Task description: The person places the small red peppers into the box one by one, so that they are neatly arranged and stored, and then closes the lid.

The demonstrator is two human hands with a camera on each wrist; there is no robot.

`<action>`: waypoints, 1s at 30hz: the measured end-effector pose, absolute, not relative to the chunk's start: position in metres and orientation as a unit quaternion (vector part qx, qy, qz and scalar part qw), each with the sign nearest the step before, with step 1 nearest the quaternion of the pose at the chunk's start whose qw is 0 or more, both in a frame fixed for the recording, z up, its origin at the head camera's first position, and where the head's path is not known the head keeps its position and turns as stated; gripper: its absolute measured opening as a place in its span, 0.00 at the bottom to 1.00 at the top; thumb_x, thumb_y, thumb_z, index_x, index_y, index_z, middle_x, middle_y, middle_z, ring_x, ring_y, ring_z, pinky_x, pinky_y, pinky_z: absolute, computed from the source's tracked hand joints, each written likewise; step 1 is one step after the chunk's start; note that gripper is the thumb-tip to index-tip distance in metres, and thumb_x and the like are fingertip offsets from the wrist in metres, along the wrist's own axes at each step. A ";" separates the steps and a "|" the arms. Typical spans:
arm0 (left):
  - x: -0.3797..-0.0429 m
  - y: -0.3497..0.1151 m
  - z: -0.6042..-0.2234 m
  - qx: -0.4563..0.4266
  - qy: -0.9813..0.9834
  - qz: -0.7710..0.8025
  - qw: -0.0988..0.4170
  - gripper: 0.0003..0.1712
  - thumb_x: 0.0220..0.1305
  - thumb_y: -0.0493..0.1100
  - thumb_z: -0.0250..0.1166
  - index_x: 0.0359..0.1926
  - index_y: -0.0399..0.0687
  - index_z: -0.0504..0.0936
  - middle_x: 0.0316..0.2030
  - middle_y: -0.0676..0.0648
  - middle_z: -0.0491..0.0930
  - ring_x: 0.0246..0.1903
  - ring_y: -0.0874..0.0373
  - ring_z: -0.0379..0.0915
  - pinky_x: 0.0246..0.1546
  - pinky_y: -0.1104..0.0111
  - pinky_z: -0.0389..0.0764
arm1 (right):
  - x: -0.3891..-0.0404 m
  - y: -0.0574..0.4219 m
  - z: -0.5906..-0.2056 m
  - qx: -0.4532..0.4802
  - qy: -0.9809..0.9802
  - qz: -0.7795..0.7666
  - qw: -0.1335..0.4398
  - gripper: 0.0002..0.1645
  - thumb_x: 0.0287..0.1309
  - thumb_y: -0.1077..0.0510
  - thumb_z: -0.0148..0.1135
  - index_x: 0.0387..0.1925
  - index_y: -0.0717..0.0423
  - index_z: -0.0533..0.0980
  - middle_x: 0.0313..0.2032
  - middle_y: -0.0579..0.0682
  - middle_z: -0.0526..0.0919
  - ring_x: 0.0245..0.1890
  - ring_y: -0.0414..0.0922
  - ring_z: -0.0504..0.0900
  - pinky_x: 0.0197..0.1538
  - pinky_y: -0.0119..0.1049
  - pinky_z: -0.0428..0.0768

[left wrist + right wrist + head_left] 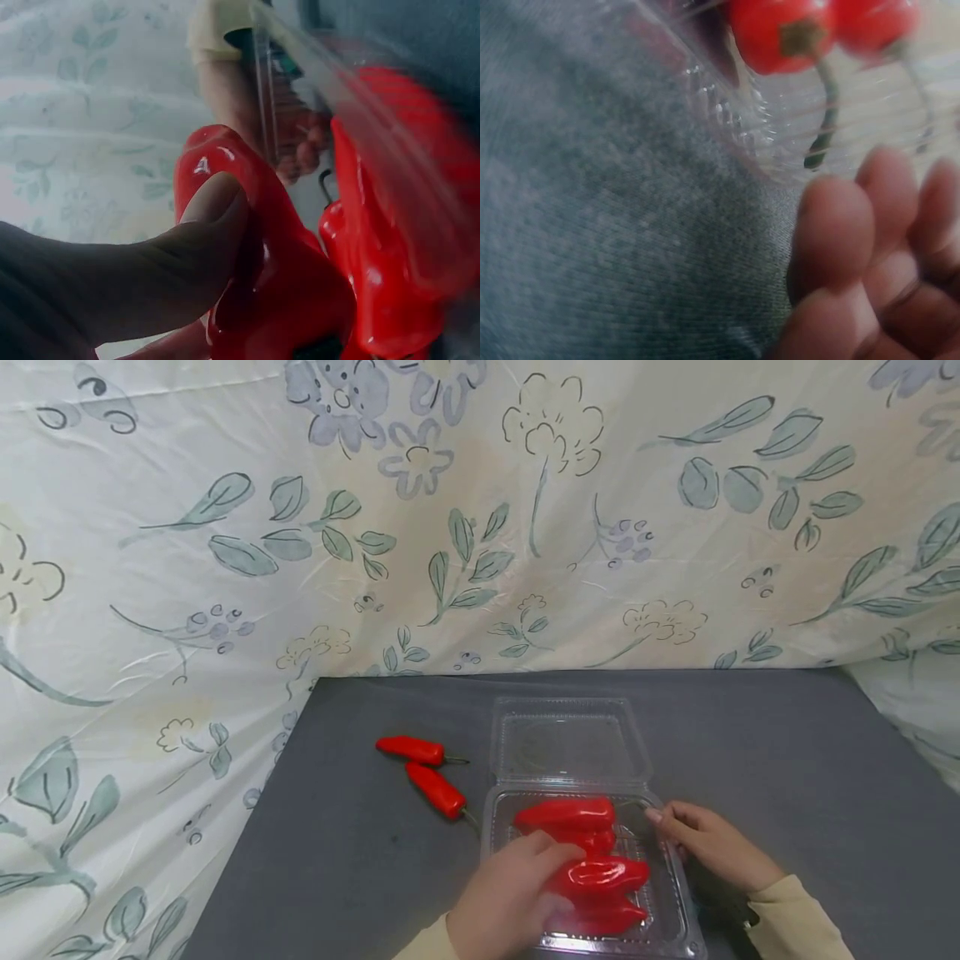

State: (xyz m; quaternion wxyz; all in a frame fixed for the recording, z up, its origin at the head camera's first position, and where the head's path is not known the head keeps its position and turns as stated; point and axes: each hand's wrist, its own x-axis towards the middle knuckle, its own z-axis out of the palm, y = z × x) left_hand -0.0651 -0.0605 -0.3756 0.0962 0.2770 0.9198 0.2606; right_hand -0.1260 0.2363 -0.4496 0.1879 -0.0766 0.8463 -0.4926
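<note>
A clear plastic clamshell box [678, 906] lies with its lid [570, 743] folded back, away from me. Several glossy red peppers [566, 814] are in its base. My left hand [513, 889] reaches over the near left part of the box and grips one red pepper [281, 292], the thumb pressed along its side. Which fingers wrap underneath is mostly hidden. At the box's right wall, my right hand [708, 839] pinches the rim with bent fingers. The right wrist view shows its fingertips [836, 225] close by the clear wall, below green pepper stems [823, 120].
Left of the box, two slimmer red peppers with long stems, an upper one [412, 749] and a lower one [437, 791], lie on the dark grey tabletop [337, 860]. A flower-printed cloth [465, 527] hangs behind the table and along its sides.
</note>
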 end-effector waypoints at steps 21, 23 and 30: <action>-0.057 -0.053 -0.392 0.304 0.911 0.227 0.159 0.27 0.51 0.54 0.73 0.54 0.70 0.77 0.44 0.67 0.77 0.38 0.74 0.72 0.39 0.76 0.78 | -0.121 0.233 -0.449 -0.057 0.848 -0.489 0.198 0.20 0.67 0.45 0.53 0.31 0.59 0.71 0.25 0.50 0.77 0.25 0.43 0.75 0.29 0.34 0.76; -0.058 -0.053 -0.393 0.304 0.911 0.228 0.160 0.26 0.52 0.55 0.72 0.54 0.70 0.77 0.45 0.68 0.78 0.38 0.74 0.72 0.39 0.75 0.78 | -0.121 0.233 -0.449 -0.060 0.847 -0.490 0.196 0.20 0.67 0.46 0.52 0.31 0.59 0.71 0.25 0.50 0.77 0.25 0.42 0.74 0.29 0.34 0.75; -0.060 -0.054 -0.397 0.308 0.909 0.229 0.165 0.27 0.52 0.56 0.72 0.54 0.70 0.77 0.44 0.68 0.78 0.37 0.75 0.71 0.39 0.75 0.78 | -0.121 0.232 -0.448 -0.060 0.848 -0.488 0.195 0.20 0.67 0.46 0.52 0.31 0.59 0.71 0.26 0.51 0.76 0.25 0.41 0.74 0.29 0.34 0.75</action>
